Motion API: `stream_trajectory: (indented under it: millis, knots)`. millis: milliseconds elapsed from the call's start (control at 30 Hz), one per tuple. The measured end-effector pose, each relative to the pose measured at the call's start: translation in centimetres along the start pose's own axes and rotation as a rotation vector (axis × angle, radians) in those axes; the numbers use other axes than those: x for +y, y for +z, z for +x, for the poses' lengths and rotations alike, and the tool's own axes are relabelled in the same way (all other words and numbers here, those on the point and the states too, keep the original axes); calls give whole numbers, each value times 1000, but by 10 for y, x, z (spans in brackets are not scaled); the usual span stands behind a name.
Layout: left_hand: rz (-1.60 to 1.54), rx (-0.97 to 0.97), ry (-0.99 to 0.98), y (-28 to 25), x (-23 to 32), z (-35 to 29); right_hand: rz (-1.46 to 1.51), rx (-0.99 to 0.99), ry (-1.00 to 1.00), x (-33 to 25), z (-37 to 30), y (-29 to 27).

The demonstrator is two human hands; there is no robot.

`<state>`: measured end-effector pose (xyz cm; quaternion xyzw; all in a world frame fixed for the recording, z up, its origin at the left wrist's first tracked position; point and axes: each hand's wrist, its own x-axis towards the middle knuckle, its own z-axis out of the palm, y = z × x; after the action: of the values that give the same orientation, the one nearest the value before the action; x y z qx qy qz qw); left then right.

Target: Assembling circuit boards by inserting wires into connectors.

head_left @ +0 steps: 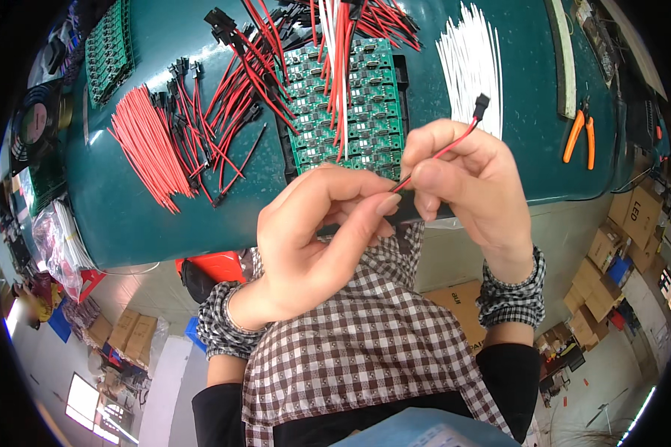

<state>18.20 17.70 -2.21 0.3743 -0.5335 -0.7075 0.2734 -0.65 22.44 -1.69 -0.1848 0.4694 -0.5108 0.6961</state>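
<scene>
Two bare hands on one red-and-black lead [455,146], held up just in front of the circuit board panel [373,100], near the front edge of the green table [138,238]. Left hand [306,231]: thumb and index pinching the lead's lower end at the tips, other fingers curled behind, partly hidden. Right hand [470,182]: thumb and index pinching the lead a bit further up, remaining fingers bent and loosely grouped under. Lead slants up to the right past the right index; black connector [482,106] at its top end, free of both hands, in front of the lower part of the white wire bundle [470,63]. Board panel sits in a black tray [403,82]; more red leads and some white wire lie over its upper part. Left of it: loose pile of leads with black connectors [235,82], then a neat fan of red wires [149,149]. Second stack of green boards [108,52] at far upper left. Orange-handled cutters [580,138] on the right side, well apart from the hands. Checked cuffs [511,298] on both forearms, checked apron [365,335] below. Exact wire ends between the left fingertips: too small to tell.
</scene>
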Motion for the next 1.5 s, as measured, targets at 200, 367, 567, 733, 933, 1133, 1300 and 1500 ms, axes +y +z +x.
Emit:
stream_trajectory:
  millis: [200, 367, 567, 733, 933, 1133, 1300, 1500]
  knots:
    - [-74, -153, -62, -13, 8, 4, -65, -28, 137, -5, 4, -1]
    - [96, 115, -38, -20, 14, 5, -186, 89, -108, 1, 11, 7]
    - [522, 501, 160, -59, 8, 39, -515, 219, -377, 21, 21, 2]
    - [577, 481, 209, -66, 2, 49, -605, 222, -390, 19, 25, 5]
    - [630, 512, 195, -72, -3, 54, -625, 256, -416, 19, 27, 8]
    - [865, 476, 224, -77, 1, 74, -650, 267, -408, 17, 28, 11]
    - [945, 421, 164, -77, -1, 85, -581, 278, -330, 14, 29, 14]
    - [886, 446, 141, -77, -6, 89, -748, 299, -471, 20, 28, 13]
